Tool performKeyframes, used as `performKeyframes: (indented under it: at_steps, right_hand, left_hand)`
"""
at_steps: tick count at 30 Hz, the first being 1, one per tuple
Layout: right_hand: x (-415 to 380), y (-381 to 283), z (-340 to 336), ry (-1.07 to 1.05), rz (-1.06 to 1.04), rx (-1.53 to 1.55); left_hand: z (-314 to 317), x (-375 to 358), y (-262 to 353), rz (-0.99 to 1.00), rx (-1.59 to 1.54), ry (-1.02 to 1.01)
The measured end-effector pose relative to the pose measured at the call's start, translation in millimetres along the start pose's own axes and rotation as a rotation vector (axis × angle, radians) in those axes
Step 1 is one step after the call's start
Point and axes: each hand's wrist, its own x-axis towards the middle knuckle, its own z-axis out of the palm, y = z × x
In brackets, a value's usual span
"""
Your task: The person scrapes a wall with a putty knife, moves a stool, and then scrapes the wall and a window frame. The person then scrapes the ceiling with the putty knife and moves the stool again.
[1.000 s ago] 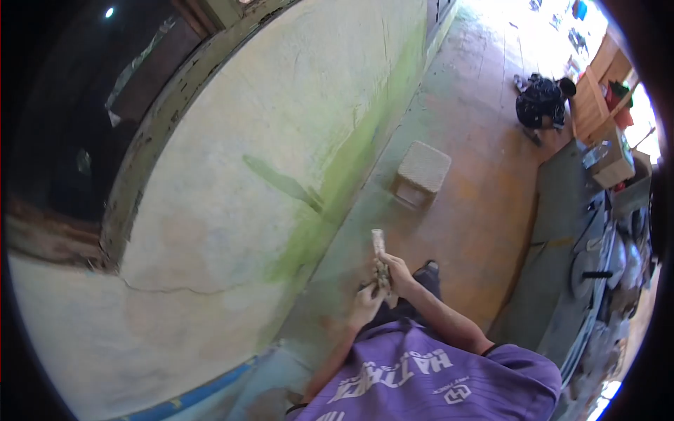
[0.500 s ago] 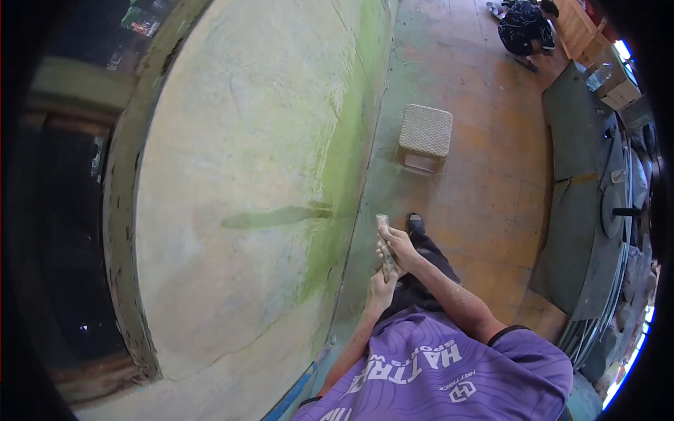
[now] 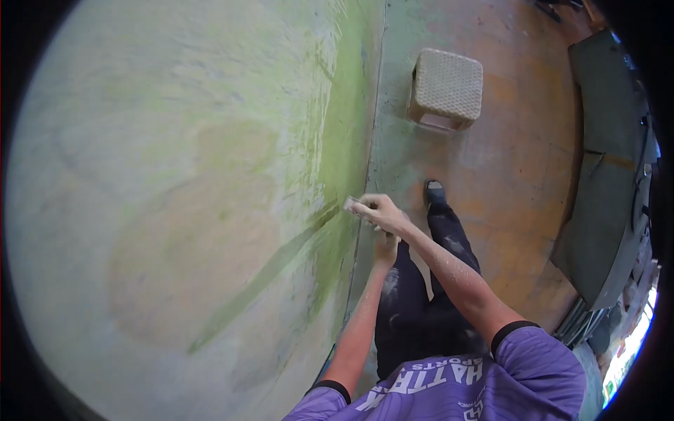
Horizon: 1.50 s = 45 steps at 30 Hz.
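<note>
My right hand (image 3: 382, 212) is closed around a short, pale, dust-covered hand tool (image 3: 349, 204). Its tip points left, close to the wall (image 3: 210, 238); whether it touches cannot be told. Just beneath, my left hand (image 3: 386, 245) is closed, with its fingers partly covered by the right; what they grip is hidden. Whitish dust coats both forearms. Patchy white and green covers the wall, with a dark greenish streak (image 3: 260, 284), like a shadow, slanting down-left from near the tool.
A woven-pattern stool (image 3: 448, 84) stands on the worn green and orange floor (image 3: 512, 175) ahead. My shoe (image 3: 434, 191) is planted behind it. A grey-green panel-sided object (image 3: 607, 175) lines the right side. At the top edge, part of another person shows.
My hands and the tool have swung left towards the wall, and the tool tip now points left. The dark streak has become longer and steeper. My view has shifted down and closer to the wall.
</note>
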Motion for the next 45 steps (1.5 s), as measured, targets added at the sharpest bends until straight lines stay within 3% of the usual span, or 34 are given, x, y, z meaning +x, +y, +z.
performKeyframes:
  at_steps: [3,6,9,12,14,16,19,21,23,25,26,27,29,31,33,34,39,45]
  right_hand:
    - [55.9,27.7,6.0,0.054,-0.114,-0.014]
    - [103.5,43.6,11.9,0.086,-0.162,-0.047]
    - [127.8,35.5,27.9,0.111,-0.185,-0.065]
    - [127.9,36.5,37.4,0.109,-0.259,0.001]
    - [127.0,31.0,41.9,0.094,-0.383,-0.012]
    - [130.7,34.8,38.2,0.063,-0.315,-0.017]
    - [140.8,43.1,30.6,0.024,-0.184,-0.003]
    - [132.9,38.2,34.4,0.059,-0.232,-0.009]
    - [120.7,19.2,37.2,0.044,-0.285,-0.008]
    - [119.0,13.2,38.3,0.074,-0.374,-0.087]
    - [118.6,13.8,38.6,0.09,-0.417,-0.123]
    - [119.9,14.2,36.1,0.041,-0.31,-0.076]
    - [131.1,30.1,29.0,0.038,-0.234,-0.09]
    - [129.3,25.3,29.1,0.057,-0.234,-0.106]
    - [121.3,16.2,35.1,0.055,-0.403,-0.144]
    - [116.5,10.7,37.7,0.051,-0.481,-0.162]
    - [128.0,22.6,29.6,0.006,-0.197,-0.087]
    - [114.8,15.7,39.1,0.064,-0.413,-0.111]
  left_hand:
    - [19.8,44.7,-59.8,0.237,0.007,0.234]
    - [9.4,74.7,-94.4,0.141,0.049,0.069]
    - [-9.6,99.0,-124.3,0.258,0.111,-0.008]
    - [-9.2,99.4,-74.3,0.244,-0.042,0.206]
    - [-2.5,105.7,-72.2,0.119,-0.317,0.242]
    - [-4.7,103.9,-82.1,0.047,-0.323,0.213]
    - [-13.3,114.8,-118.6,0.06,-0.013,0.072]
    - [-10.2,117.2,-159.0,0.075,0.104,-0.056]
    - [-9.6,109.9,-108.2,-0.119,-0.686,0.068]
    - [-11.8,106.0,-52.9,-0.277,-0.966,0.156]
    - [-12.0,107.5,-60.7,-0.168,-0.703,0.123]
    - [-11.8,107.1,-80.0,-0.063,-0.436,0.089]
    - [-9.6,111.5,-101.1,0.081,-0.155,0.057]
    - [-6.7,113.6,-106.9,0.145,-0.127,0.055]
    - [3.0,107.8,-108.4,-0.04,-0.705,0.133]
    - [3.3,106.2,-107.5,-0.024,-0.648,0.149]
    - [-4.4,108.5,-112.3,0.084,-0.134,0.127]
    - [-7.9,103.6,-111.0,0.098,-0.038,0.115]
